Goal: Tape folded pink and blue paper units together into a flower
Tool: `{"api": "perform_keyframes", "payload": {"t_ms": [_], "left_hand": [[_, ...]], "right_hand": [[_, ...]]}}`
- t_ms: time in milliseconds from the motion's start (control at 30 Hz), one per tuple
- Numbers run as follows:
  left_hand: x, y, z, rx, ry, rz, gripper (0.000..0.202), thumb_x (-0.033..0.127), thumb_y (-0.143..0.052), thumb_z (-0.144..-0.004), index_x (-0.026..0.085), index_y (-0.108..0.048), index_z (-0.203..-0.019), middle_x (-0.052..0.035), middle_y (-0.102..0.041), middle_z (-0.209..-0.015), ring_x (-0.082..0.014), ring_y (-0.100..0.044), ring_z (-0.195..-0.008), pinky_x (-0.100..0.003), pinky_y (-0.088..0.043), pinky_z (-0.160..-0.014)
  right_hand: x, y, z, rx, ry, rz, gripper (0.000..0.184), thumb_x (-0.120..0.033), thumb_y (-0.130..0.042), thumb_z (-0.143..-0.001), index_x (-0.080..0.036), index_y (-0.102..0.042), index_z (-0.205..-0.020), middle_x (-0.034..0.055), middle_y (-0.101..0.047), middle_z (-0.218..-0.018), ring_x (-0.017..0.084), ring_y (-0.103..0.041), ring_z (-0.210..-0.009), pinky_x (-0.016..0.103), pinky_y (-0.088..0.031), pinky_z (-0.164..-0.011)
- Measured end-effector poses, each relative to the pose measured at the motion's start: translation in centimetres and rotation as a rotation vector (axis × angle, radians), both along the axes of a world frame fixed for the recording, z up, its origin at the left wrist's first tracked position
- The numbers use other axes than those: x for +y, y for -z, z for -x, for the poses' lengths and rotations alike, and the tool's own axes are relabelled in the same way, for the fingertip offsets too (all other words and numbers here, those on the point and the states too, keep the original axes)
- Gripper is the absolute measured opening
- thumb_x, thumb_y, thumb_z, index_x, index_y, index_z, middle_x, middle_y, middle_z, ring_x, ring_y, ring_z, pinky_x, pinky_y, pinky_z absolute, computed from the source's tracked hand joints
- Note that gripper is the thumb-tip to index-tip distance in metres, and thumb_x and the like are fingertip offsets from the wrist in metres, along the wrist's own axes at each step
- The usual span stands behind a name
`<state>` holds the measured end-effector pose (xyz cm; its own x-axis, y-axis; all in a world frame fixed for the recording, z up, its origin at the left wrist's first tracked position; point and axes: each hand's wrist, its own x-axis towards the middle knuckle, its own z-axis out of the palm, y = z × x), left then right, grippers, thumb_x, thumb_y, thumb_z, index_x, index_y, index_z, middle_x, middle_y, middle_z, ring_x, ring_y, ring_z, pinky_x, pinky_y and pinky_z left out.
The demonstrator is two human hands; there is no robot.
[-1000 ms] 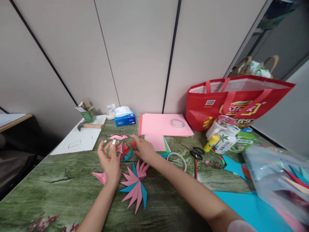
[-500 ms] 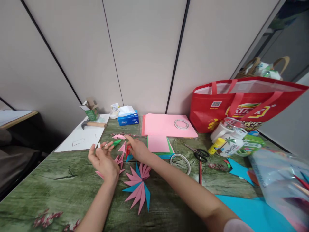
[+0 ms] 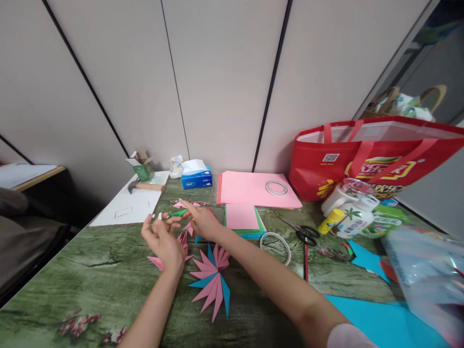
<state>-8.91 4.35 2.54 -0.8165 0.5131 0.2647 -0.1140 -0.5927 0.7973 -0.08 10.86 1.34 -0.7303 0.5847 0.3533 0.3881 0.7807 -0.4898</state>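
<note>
My left hand is palm up with its fingers apart and partly curled. Small white strips stick up at its fingertips. My right hand reaches in from the right, index finger stretched out, its other fingers close to the left fingertips. Between the hands is a folded green paper piece; whether a finger touches it I cannot tell. Folded pink pieces lie around my left hand. Nearer me rests a fan-shaped pink and blue paper figure. Red paper shows partly behind my right hand.
Stacked paper squares, pink sheets and a tape roll lie right of centre. Scissors, a glue stick and a red bag stand further right. A hammer and tissue box are at the back.
My right hand has moved slightly left towards my left fingertips and now covers part of the green piece. The whole view has shifted a little; the fan figure stays put.
</note>
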Motion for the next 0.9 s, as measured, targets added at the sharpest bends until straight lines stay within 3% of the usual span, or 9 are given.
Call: {"api": "perform_keyframes", "payload": {"t_ms": [133,333,433,567,733,900], "left_hand": [[-0.2,-0.2,-0.4,0.027,0.025,0.007,0.023,0.028,-0.052,-0.080,0.021,-0.041,-0.100,0.0007,-0.059,-0.078,-0.0100,-0.059,-0.055,-0.023,-0.040,-0.051],[-0.4,-0.4,-1.0,0.055,0.068,0.027,0.024,0.033,-0.050,-0.081,0.021,-0.040,-0.099,0.0013,-0.058,-0.075,-0.0106,-0.058,-0.053,-0.023,-0.041,-0.049],[-0.3,-0.1,-0.9,0.059,0.061,0.038,0.024,0.033,-0.050,-0.082,0.021,-0.040,-0.100,0.0014,-0.059,-0.075,-0.0103,-0.058,-0.052,-0.022,-0.041,-0.048],[-0.2,0.4,-1.1,0.042,0.124,0.079,0.026,0.034,-0.052,-0.080,0.022,-0.041,-0.100,0.0021,-0.060,-0.074,-0.0103,-0.059,-0.052,-0.021,-0.041,-0.047],[-1.3,0.7,-3.4,0.079,0.298,0.124,0.025,0.044,-0.046,-0.082,0.020,-0.044,-0.085,0.0045,-0.057,-0.054,-0.0102,-0.053,-0.039,-0.019,-0.035,-0.036],[-2.3,1.4,-5.1,0.154,0.437,0.171,0.027,0.046,-0.047,-0.081,0.020,-0.045,-0.088,0.0051,-0.058,-0.050,-0.0108,-0.053,-0.039,-0.019,-0.039,-0.037]], "right_hand": [[0.1,-0.2,-2.9,0.013,-0.151,0.054,0.079,0.000,-0.046,-0.070,-0.018,-0.011,-0.138,0.0022,-0.065,-0.094,0.017,-0.057,-0.091,0.026,-0.042,-0.075],[-0.9,0.7,-4.1,-0.215,-0.145,-0.056,0.083,0.000,-0.050,-0.068,-0.017,-0.011,-0.139,0.0080,-0.061,-0.102,0.021,-0.054,-0.095,0.029,-0.042,-0.076],[-1.2,1.1,-4.2,-0.189,-0.139,-0.019,0.084,0.000,-0.049,-0.067,-0.018,-0.010,-0.139,0.0067,-0.061,-0.099,0.020,-0.053,-0.096,0.029,-0.043,-0.076],[-1.8,0.7,-5.2,0.195,-0.098,0.197,0.082,-0.002,-0.051,-0.068,-0.020,-0.012,-0.138,0.0014,-0.061,-0.089,0.015,-0.056,-0.085,0.028,-0.045,-0.079],[-3.8,0.3,-7.4,0.799,0.106,0.433,0.069,-0.014,-0.055,-0.072,-0.022,-0.021,-0.131,-0.0013,-0.056,-0.081,0.014,-0.058,-0.087,0.030,-0.046,-0.080],[-6.2,1.2,-9.5,1.048,0.283,0.571,0.060,-0.015,-0.062,-0.065,-0.020,-0.037,-0.119,-0.0036,-0.059,-0.071,0.013,-0.060,-0.072,0.028,-0.048,-0.072]]}}
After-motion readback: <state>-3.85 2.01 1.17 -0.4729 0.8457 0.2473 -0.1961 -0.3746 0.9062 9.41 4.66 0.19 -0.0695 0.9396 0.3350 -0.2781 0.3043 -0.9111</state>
